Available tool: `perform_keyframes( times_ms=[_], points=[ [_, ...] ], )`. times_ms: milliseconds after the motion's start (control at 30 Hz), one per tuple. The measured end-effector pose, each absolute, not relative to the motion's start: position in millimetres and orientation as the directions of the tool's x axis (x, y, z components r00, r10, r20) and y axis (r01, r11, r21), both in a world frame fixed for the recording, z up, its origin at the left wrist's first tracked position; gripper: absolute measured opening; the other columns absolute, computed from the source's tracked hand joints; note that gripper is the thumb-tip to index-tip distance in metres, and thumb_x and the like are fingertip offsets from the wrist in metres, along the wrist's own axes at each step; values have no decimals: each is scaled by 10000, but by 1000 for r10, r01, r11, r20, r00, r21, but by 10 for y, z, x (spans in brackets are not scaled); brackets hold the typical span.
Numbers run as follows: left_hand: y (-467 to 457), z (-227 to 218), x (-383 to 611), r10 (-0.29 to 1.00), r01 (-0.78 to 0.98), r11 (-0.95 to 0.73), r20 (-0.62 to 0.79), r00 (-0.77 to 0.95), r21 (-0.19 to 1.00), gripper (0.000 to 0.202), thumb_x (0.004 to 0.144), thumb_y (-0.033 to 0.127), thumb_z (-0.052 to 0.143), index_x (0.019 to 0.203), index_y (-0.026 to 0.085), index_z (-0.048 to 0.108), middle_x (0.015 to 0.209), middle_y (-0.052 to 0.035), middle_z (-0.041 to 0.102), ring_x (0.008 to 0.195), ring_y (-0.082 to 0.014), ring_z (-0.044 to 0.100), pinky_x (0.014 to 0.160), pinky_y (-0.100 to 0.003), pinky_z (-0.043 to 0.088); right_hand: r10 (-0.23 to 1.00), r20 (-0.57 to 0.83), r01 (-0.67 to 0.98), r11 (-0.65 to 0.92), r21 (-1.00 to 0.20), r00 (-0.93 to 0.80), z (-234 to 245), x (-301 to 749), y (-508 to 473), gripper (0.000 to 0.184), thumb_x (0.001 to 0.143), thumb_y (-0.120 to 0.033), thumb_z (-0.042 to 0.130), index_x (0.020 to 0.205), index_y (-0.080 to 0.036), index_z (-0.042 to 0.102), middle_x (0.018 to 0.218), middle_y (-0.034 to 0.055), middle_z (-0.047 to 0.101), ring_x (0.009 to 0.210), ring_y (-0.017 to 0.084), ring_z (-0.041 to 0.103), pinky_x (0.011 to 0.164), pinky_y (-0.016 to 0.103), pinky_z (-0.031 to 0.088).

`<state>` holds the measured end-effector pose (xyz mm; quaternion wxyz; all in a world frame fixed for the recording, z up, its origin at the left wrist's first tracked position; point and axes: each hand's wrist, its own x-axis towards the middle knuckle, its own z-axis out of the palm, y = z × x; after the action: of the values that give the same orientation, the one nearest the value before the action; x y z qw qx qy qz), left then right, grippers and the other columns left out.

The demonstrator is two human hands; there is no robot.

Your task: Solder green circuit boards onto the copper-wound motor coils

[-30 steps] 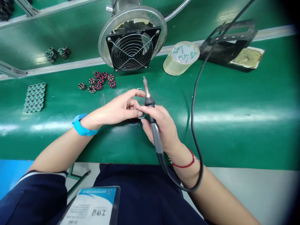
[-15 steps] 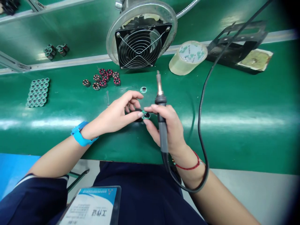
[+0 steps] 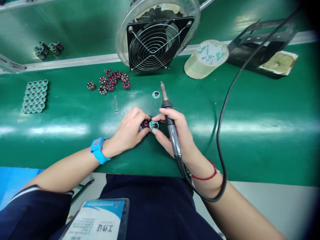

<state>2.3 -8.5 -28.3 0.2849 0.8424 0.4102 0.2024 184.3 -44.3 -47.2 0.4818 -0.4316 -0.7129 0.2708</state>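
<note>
Before you a glossy green worktop spans the view, its far side edged by a pale metal rail. Beyond that you face another shiny green surface. Whitish glare streaks your worktop. Below its near edge you have pale grey floor, a slanting dark green bar and, far left, a flat blue patch.
</note>
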Motion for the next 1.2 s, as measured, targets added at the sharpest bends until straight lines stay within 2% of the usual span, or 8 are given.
perform_keyframes(
  times_ms=[100, 233, 467, 633, 800, 967, 1200],
  points=[
    [-84, -269, 20, 799, 584, -500, 81, 596, 639, 177, 840, 107, 567, 1011, 144, 540, 955, -66, 533, 928, -189, 502, 827, -356, 479, 885, 417, 347, 466, -814, -209, -496, 1804, -431, 605, 847, -168, 625, 1374, -315, 368, 1094, 31, 625, 1039, 201, 591, 938, 420, 507],
    [-13, -220, -74, 761, 519, -458, 16, 649, 722, 262, 820, 65, 535, 1060, 158, 483, 988, -60, 534, 894, -162, 517, 796, -321, 485, 899, 385, 418, 438, -795, -210, -528, 1801, -411, 576, 866, -196, 598, 1379, -315, 363, 1113, 44, 627, 1043, 215, 598, 912, 427, 513],
    [93, -178, -139, 754, 434, -353, -24, 657, 829, 97, 866, 78, 511, 902, 167, 513, 891, -8, 558, 741, -94, 506, 685, -243, 448, 893, 388, 449, 450, -772, -229, -558, 1818, -412, 612, 845, -163, 609, 1383, -304, 355, 1132, 42, 625, 1029, 202, 604, 885, 409, 527],
    [130, -142, -77, 795, 408, -234, -67, 603, 883, 71, 852, 90, 555, 823, 154, 565, 771, 24, 555, 640, -64, 466, 604, -203, 404, 889, 414, 437, 457, -775, -196, -512, 1815, -423, 607, 840, -187, 626, 1374, -307, 363, 1204, 64, 596, 1081, 213, 612, 887, 414, 540],
    [126, -152, -14, 813, 410, -225, -61, 579, 884, 53, 840, 99, 580, 827, 141, 609, 802, 7, 568, 659, -63, 486, 610, -198, 411, 845, 507, 460, 523, -718, -169, -438, 1744, -411, 578, 833, -139, 612, 1340, -310, 396, 1036, 26, 641, 927, 196, 619, 821, 400, 535],
    [119, -161, 19, 820, 418, -235, -52, 570, 877, 59, 819, 89, 579, 807, 136, 614, 777, 6, 558, 661, -69, 485, 618, -205, 419, 843, 511, 507, 518, -689, -168, -424, 1673, -374, 505, 858, -119, 573, 1299, -313, 422, 941, -4, 656, 851, 186, 627, 781, 397, 536],
    [114, -140, 10, 830, 433, -175, -105, 548, 884, 83, 821, 97, 572, 759, 147, 597, 775, 8, 559, 640, -64, 475, 616, -211, 422, 867, 491, 558, 451, -697, -88, -448, 1697, -395, 493, 861, -119, 579, 1294, -309, 439, 901, -8, 666, 877, 188, 636, 807, 389, 535]
  ],
)
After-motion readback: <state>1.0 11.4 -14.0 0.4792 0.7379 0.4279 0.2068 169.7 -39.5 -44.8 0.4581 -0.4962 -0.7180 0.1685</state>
